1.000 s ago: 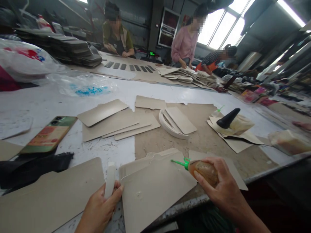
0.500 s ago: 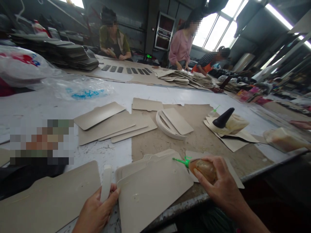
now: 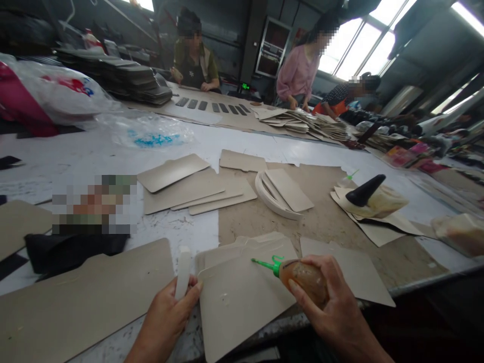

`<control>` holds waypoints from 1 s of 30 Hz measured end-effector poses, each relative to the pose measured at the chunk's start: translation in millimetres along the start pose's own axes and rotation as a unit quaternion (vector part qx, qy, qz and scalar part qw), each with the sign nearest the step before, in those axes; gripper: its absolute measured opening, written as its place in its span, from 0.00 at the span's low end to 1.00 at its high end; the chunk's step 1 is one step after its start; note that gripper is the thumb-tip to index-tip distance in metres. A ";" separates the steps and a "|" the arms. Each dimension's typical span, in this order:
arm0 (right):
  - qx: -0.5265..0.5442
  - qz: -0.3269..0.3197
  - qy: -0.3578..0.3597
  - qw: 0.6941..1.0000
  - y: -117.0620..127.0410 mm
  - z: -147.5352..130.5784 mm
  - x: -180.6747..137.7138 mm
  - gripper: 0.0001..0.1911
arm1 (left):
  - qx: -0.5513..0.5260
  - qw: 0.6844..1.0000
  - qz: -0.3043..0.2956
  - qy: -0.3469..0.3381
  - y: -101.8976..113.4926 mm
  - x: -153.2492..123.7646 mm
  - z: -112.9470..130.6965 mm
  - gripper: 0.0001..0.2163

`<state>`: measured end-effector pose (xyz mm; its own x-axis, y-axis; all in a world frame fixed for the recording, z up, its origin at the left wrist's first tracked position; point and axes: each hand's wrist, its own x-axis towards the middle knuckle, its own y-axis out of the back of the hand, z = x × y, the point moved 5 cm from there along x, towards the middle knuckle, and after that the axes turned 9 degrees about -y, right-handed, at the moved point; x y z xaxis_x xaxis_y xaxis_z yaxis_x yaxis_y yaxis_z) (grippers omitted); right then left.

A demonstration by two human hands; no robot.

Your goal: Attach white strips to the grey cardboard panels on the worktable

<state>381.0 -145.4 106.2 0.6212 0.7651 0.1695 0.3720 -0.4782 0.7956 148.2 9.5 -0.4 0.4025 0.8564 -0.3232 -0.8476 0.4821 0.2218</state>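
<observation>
My right hand [image 3: 333, 307] is closed round a small glue bottle [image 3: 302, 280] of amber glue; its green nozzle points left over a grey card panel [image 3: 242, 302] at the table's near edge. A wet smear of glue shows on that panel. My left hand [image 3: 168, 317] pinches a narrow white strip [image 3: 183, 272] upright at the panel's left edge. More panels of the same shape lie stacked beneath it.
A large grey board [image 3: 86, 297] lies at the near left, beside a black cloth [image 3: 71, 249]. Loose card pieces [image 3: 189, 189], a coil of white strips [image 3: 278, 199] and another glue bottle with a black cone cap [image 3: 368, 194] lie further out. Three people work at the far side.
My right hand with the bottle has shifted left, bringing the nozzle over the panel. The view has swung slightly. My left hand still holds the strip.
</observation>
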 end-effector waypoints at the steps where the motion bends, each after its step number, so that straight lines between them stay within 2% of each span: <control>1: 0.010 -0.002 -0.003 1.000 -1.8 -3.5 -0.6 0.14 | -0.002 1.000 -0.002 -0.002 0.2 -0.2 1.1 0.20; 8: 0.037 -0.006 -0.003 0.999 -15.9 -22.2 -2.6 0.13 | -0.027 0.999 -0.026 0.012 0.4 -4.5 11.3 0.17; 15: 0.030 -0.045 0.074 0.996 -27.2 -43.3 -2.8 0.14 | -0.029 0.999 -0.015 -0.005 1.6 -5.7 14.7 0.16; 22: 0.065 -0.044 0.062 0.995 -36.8 -53.9 -6.4 0.13 | -0.030 0.999 -0.020 -0.006 2.0 -5.4 13.5 0.15; 30: 0.064 -0.056 0.064 0.994 -36.2 -55.1 -6.0 0.13 | -0.027 0.999 -0.027 -0.009 1.2 -5.1 14.2 0.15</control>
<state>325.8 -109.0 108.5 0.4812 0.8612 0.1635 0.5235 -0.4319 0.7345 150.1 8.3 14.6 0.4533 0.8333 -0.3164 -0.8419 0.5169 0.1551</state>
